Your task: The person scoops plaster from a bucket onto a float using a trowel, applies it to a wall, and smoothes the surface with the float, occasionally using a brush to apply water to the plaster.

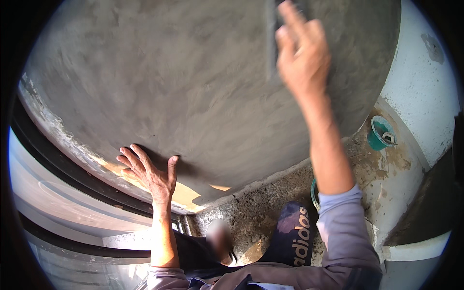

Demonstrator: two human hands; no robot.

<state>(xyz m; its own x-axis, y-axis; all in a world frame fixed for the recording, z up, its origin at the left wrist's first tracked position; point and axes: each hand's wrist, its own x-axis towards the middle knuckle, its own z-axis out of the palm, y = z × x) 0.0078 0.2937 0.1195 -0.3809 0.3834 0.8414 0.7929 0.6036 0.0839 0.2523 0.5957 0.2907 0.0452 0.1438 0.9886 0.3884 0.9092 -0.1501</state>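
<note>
A wide wall of grey, damp-looking plaster fills the view in front of me. My right hand is raised high on it, closed around the dark handle of a plastering trowel. The trowel's long narrow blade shows left of the fingers, close to or against the plaster; motion blurs it. Lower and to the left, my left hand is open, fingers and thumb spread, at the plaster near its left edge. It holds nothing and casts a shadow beside the thumb.
A green bucket with a tool in it stands at the right. Another bucket rim shows partly behind my right forearm. Rubble and dirt cover the floor below the wall. A black frame borders the left; a pale wall rises right.
</note>
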